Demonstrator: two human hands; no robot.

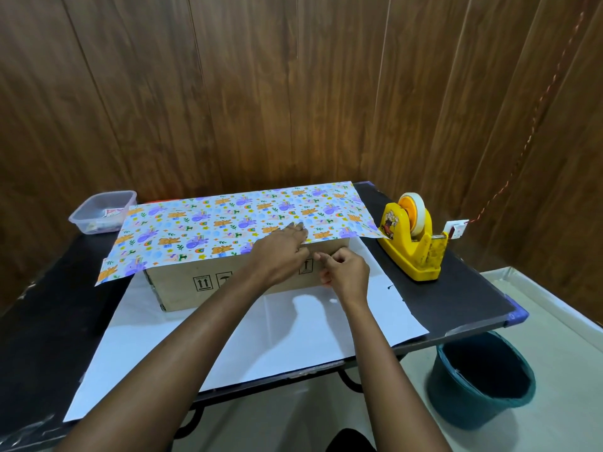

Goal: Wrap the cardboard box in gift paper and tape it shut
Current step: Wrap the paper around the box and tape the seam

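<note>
Head view: I'd say early days — left hand (284,246) flat, pinning gift paper (228,223) on the cardboard box (182,285), right hand (346,272) pinched shut, contents unclear — near flap unfolded.

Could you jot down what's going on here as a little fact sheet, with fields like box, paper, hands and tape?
box: cardboard box on the paper, front side bare
paper: gift paper folded over the box top, white underside spread on the black table
left hand: pressing the paper edge down on the box top
right hand: fingers pinched at the box front; what they hold is too small to tell
tape: yellow tape dispenser, right of the box
</note>
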